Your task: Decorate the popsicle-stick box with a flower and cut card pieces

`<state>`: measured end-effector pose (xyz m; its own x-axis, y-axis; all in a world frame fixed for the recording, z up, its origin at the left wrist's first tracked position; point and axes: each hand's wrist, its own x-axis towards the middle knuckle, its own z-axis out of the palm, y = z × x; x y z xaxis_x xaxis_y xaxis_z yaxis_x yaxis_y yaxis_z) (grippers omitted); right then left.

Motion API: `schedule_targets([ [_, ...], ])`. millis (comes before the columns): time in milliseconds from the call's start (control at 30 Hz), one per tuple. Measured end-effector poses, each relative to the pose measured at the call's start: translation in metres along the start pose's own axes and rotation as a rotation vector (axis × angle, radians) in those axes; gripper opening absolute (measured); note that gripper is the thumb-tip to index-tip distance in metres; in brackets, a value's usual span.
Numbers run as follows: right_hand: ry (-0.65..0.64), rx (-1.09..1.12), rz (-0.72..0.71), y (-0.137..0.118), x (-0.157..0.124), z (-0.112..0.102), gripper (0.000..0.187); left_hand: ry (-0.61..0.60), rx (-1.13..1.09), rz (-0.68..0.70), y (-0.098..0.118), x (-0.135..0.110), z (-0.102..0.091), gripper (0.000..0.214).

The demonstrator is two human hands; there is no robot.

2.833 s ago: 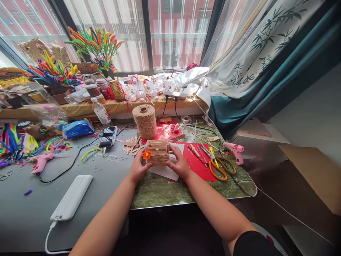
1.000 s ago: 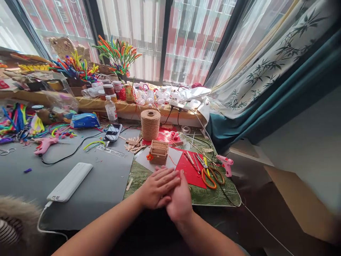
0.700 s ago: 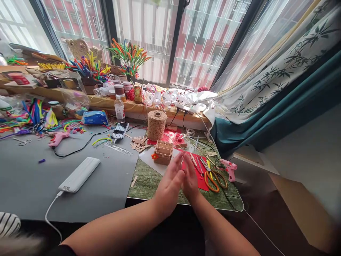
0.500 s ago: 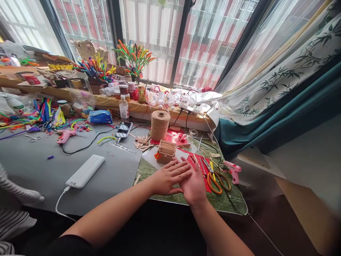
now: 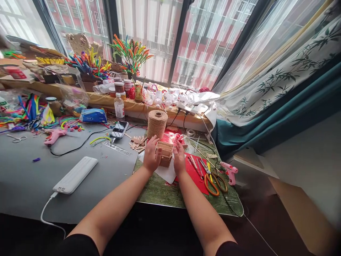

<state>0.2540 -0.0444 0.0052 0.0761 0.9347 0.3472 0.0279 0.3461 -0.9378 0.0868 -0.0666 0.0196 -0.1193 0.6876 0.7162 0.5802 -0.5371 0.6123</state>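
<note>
A small box of wooden craft sticks (image 5: 164,153) rests on white paper on the green part of the table. My left hand (image 5: 152,156) is against its left side, thumb toward the near face, covering that end. On the right side my right hand (image 5: 179,158) cups the box, fingers pointing up and away. Between them the two hands grip the box; some fingertips are hidden behind it. Just beyond the left fingers stands a large spool of twine (image 5: 157,124). Loose craft sticks (image 5: 137,143) lie to the left of the box.
Scissors with orange handles (image 5: 215,183) and pens lie on red paper (image 5: 195,174) to the right. A pink glue gun (image 5: 229,172) sits at the right edge. Left are a white power bank (image 5: 76,175), a phone (image 5: 119,130) and another pink glue gun (image 5: 54,137).
My hands, pressed together in front of the box before, have parted and moved forward to either side of it. The view has shifted slightly, and the striped sleeve at left is gone.
</note>
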Motion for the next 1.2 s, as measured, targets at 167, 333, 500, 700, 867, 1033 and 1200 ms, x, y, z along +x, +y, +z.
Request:
schedule_targets([
  [167, -0.079, 0.074, 0.104, 0.028, -0.001, 0.009, 0.079, -0.003, -0.101, -0.112, -0.009, 0.009, 0.019, 0.048],
  [333, -0.093, 0.049, 0.107, 0.038, -0.004, 0.005, 0.079, -0.095, -0.072, -0.071, -0.02, 0.012, 0.029, 0.051],
  [500, -0.128, 0.014, 0.102, 0.036, -0.001, 0.0, 0.08, -0.074, -0.04, -0.036, -0.024, 0.012, 0.037, 0.055],
  [700, -0.146, -0.008, 0.084, 0.032, -0.005, -0.001, 0.081, -0.175, -0.059, -0.078, -0.011, 0.023, 0.019, 0.057],
  [867, -0.023, 0.049, 0.058, 0.028, -0.01, -0.001, 0.076, -0.117, -0.17, -0.128, -0.024, 0.031, -0.019, 0.06],
  [1033, 0.173, 0.097, -0.028, 0.019, -0.012, -0.01, 0.052, -0.014, -0.125, -0.262, -0.061, 0.007, -0.031, 0.054],
  [1200, 0.289, 0.099, 0.042, 0.025, -0.006, -0.011, 0.054, -0.273, -0.267, -0.221, -0.076, -0.004, -0.021, 0.058],
])
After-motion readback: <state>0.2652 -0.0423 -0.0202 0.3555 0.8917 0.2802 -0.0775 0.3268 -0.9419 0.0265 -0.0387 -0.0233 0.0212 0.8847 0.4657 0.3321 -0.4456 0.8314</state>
